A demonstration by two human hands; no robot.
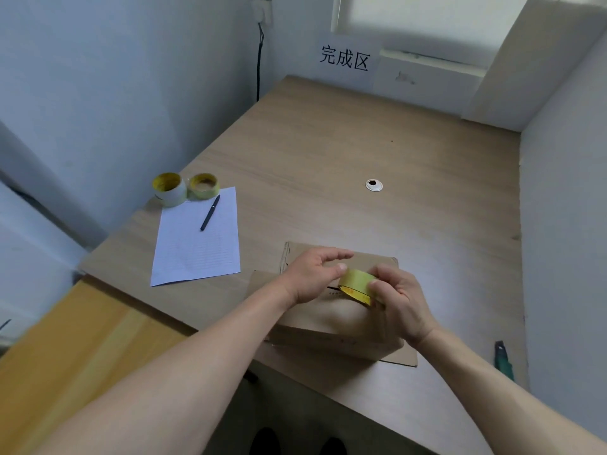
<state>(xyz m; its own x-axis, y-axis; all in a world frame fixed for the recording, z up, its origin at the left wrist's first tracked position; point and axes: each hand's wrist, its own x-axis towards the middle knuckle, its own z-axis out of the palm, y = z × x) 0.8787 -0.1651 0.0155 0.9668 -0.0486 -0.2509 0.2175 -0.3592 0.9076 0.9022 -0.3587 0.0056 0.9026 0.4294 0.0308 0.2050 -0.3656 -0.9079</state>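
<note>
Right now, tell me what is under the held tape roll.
A cardboard box on the table lies under the roll, which the right hand grips and the left hand touches. Hands cover part of its top.

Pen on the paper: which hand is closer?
Left. The pen lies beyond and left of the left hand; the right hand is farther right, holding the tape roll.

Glossy tape roll (357, 284), matt cardboard (328, 320)

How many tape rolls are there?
3. The right hand grips one roll over the cardboard box, the left hand touching; a taller roll and shorter roll stand at the paper's far edge. Taller may be two.
</note>
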